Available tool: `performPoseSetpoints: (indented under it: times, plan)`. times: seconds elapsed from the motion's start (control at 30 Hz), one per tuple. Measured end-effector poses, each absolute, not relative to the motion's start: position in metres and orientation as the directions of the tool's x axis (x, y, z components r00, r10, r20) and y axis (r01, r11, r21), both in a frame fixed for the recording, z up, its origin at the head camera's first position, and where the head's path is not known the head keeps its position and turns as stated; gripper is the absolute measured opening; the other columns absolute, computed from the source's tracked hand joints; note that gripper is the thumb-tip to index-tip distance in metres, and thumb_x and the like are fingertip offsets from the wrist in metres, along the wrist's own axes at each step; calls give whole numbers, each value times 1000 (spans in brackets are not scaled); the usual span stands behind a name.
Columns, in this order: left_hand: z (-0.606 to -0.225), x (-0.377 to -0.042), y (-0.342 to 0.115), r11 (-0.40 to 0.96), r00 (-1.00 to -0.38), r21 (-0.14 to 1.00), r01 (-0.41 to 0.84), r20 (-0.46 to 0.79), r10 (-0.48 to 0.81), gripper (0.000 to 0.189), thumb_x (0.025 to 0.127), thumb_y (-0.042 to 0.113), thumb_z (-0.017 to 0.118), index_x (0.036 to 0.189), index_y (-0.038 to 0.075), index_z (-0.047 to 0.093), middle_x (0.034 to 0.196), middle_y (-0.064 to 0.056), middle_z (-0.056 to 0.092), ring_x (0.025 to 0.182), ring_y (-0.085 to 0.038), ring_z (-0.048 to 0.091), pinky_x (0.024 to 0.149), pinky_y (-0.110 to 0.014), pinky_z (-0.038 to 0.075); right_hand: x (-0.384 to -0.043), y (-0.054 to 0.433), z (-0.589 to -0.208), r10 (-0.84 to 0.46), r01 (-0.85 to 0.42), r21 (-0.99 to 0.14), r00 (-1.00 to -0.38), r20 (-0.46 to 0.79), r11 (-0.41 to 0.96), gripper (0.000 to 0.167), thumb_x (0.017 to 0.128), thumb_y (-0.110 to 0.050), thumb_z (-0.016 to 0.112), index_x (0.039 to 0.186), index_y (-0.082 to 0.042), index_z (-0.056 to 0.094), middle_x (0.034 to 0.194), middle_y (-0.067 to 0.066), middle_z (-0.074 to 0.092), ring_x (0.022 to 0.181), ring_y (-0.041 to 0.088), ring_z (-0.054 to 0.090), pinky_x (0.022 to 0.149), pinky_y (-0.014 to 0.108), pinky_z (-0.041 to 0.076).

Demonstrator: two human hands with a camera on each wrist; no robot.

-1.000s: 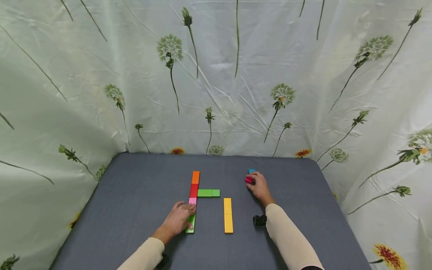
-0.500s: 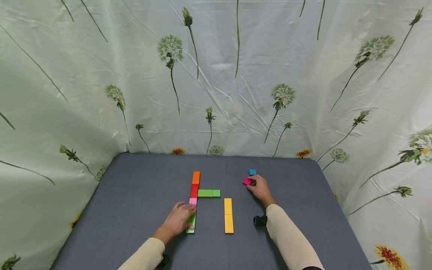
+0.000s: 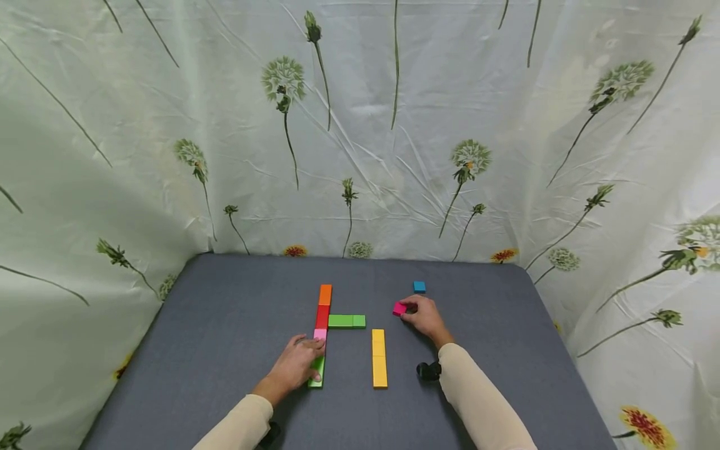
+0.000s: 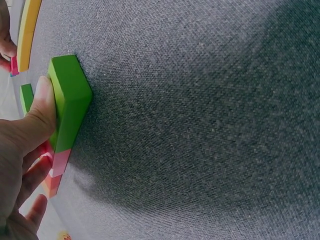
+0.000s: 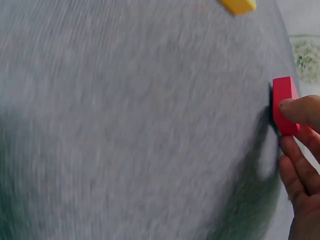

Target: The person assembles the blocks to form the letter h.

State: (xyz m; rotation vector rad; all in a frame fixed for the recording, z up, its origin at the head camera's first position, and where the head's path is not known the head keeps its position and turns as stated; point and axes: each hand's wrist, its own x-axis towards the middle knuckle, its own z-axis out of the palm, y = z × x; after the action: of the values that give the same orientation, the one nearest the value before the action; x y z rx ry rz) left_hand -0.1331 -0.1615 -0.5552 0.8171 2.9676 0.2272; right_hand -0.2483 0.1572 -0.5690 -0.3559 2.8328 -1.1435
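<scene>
Between thumb and fingers, my right hand (image 3: 425, 317) pinches a small crimson-pink block (image 3: 399, 309), held close over the cloth. The right wrist view has the thumb pressed on the face of this crimson-pink block (image 5: 285, 102). My left hand (image 3: 295, 364) rests along the near end of a row of blocks, its fingers loosely spread. Its thumb lies on the green block (image 4: 67, 95); the other fingers reach the light pink block (image 3: 320, 334), partly hidden. Farther up the row follow a red block (image 3: 322, 317) and an orange block (image 3: 325, 294).
Two light green blocks (image 3: 346, 321) extend rightward from the red block. Two yellow blocks (image 3: 379, 359) form a short column between the hands. Beyond the right hand sits a blue block (image 3: 419, 287). Dark grey cloth (image 3: 225, 312) covers the table; a floral curtain (image 3: 371, 125) hangs behind.
My right hand has brought the crimson-pink block leftward and a little nearer, away from the blue block, which now shows fully. The left hand stays in place on the row.
</scene>
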Motion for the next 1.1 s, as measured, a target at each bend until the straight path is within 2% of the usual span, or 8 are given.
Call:
performPoseSetpoints:
  times: [0.17,0.4,0.77,1.1]
  plan:
    - [-553,-132,-160,853,-863,167,494,-23,504,63,65,34,82,118,2,69,127,-10,63,119,-25,58,103,-49,38,-245,145,-567,-314,-221,-705,-950,-3,674,27,78,0,74,106,-1,72,101,9,68,90,22,62,82,42,53]
    - [-552,-131,-160,842,-856,163,514,31,517,61,62,32,82,113,1,71,122,-11,66,114,-24,61,100,-48,41,-242,127,-567,-411,-289,-671,-911,-26,683,27,78,-1,75,105,-2,72,101,6,67,89,19,62,80,38,53]
    - [-552,-131,-160,841,-857,181,510,27,514,62,62,31,83,114,0,70,124,-11,65,115,-25,60,101,-49,40,-241,110,-564,-461,-318,-662,-886,-46,679,29,79,-2,74,108,-1,70,103,7,66,91,20,61,82,38,53]
    - [-554,-132,-163,838,-849,149,525,22,528,62,62,34,82,114,2,70,124,-10,65,115,-24,60,100,-48,41,-242,103,-563,-431,-249,-683,-896,-106,686,29,79,-1,73,107,-3,71,104,7,66,91,19,60,84,39,53]
